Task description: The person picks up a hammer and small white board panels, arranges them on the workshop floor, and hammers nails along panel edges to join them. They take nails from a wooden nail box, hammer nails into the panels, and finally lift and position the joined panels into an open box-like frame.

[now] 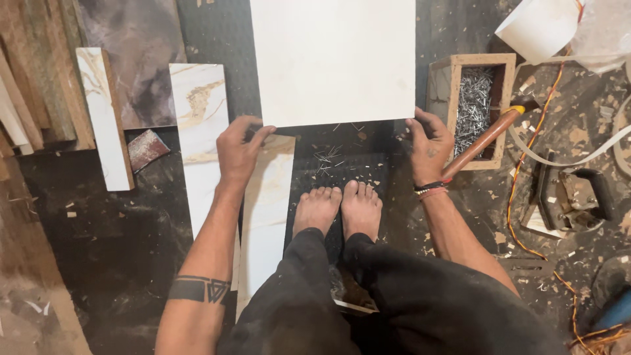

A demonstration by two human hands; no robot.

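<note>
- Head view: the left hand pinches the near left corner of a smooth, plain white square board, fingers curled over its edge.
- At the opposite near corner, the right hand grips the same board, fingers bent on top.
- Under the left hand lie glossy marble-patterned strips, long and rectangular.
- Just beyond the right hand stands a wooden box of thin metal nails; a wooden handle leans beside that wrist.
</note>
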